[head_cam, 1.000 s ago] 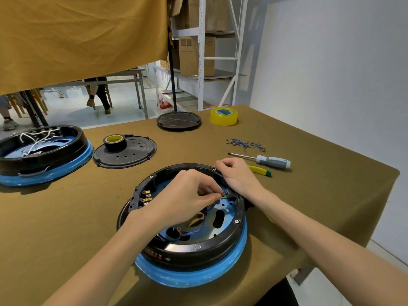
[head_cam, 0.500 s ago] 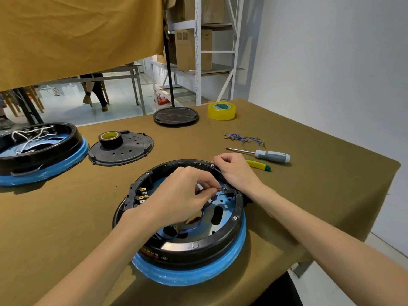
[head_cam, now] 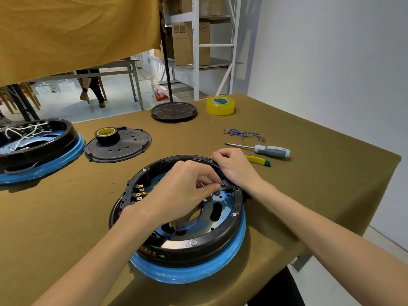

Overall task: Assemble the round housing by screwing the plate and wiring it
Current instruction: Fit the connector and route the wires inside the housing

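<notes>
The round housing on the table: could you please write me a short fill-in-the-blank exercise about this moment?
1. The left hand pinches the metal end of a ____ wire inside the round housing.
2. The right hand grips the housing's ____.
3. The screwdriver lies on the ____.
4. The yellow tape roll stands at the table's ____ edge.

Missing words: blue; rim; table; far

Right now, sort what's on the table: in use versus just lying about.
In use: round black housing on blue base; blue wire with brass connector; left hand; right hand.

Lying about: grey-handled screwdriver; yellow tape roll; loose blue wires; black perforated cover plate.
</notes>
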`<state>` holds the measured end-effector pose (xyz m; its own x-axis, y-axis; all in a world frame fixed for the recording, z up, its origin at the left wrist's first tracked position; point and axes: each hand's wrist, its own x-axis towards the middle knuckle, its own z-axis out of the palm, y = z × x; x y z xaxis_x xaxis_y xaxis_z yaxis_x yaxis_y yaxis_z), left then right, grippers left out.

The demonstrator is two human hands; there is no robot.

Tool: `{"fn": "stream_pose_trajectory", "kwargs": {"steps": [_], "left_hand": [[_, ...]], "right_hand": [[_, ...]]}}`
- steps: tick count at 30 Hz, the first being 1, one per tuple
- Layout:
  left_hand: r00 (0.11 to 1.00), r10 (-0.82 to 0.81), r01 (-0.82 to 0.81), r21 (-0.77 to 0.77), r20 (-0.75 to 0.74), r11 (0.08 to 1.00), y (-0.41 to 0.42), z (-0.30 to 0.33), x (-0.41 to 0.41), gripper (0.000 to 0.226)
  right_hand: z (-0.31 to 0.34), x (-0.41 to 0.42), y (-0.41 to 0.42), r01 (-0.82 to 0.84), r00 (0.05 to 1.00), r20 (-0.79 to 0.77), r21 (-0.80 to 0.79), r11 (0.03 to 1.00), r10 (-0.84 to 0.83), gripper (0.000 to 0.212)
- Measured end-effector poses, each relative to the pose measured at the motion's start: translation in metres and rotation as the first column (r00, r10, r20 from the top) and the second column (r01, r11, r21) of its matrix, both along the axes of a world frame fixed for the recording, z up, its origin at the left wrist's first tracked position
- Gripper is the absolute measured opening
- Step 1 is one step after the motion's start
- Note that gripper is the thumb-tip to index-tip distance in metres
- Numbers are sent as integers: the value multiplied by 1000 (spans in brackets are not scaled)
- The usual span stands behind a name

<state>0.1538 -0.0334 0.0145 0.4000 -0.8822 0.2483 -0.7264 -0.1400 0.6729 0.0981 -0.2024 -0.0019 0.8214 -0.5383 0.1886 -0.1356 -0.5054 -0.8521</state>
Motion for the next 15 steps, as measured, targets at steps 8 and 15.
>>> {"fn": "stream_pose_trajectory", "kwargs": {"steps": [8, 15], "left_hand": [[1000, 3, -3, 8, 5, 1000, -2, 2, 0, 5], [998, -37, 36, 26, 50, 999, -6, 4, 1, 6]], "right_hand": [[1, 0, 1, 12, 1000, -3, -21, 1000, -12, 40], [1, 2, 2, 30, 999, -14, -43, 999, -30, 37]]}}
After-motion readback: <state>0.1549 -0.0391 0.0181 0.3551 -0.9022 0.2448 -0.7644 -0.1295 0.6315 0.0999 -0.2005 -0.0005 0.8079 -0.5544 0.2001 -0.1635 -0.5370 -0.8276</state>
